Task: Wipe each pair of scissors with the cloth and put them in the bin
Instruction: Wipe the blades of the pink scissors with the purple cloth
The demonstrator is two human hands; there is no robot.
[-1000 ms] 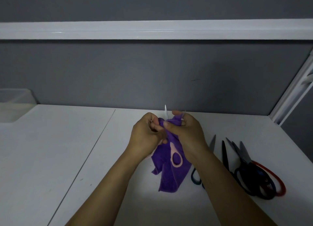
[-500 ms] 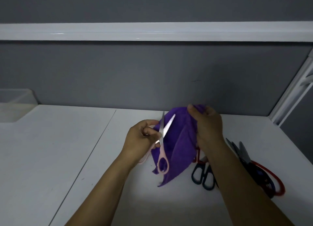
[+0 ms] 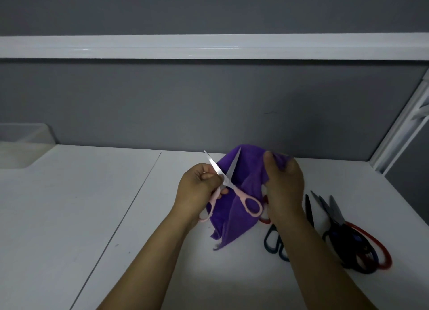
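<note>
My left hand [image 3: 197, 189] grips a pair of pink-handled scissors [image 3: 234, 189] near the pivot, blades spread and pointing up and away, above the white table. Just to the right, my right hand [image 3: 284, 184] pinches the top of a purple cloth [image 3: 239, 216], which hangs down behind the scissors to the table. A clear plastic bin [image 3: 21, 151] stands at the far left edge by the wall. More scissors lie at the right: a dark-handled pair [image 3: 275, 242] partly under my right forearm, and a pile with black, blue and red handles [image 3: 355, 247].
The white table [image 3: 92, 205] has a seam running diagonally left of my hands. A grey partition wall with a white rail stands behind. A white post [image 3: 399, 133] closes the right corner.
The hands have drawn apart. The cloth came off the pink scissors and went right with my right hand. My left hand now holds the scissors with blades opened wider.
</note>
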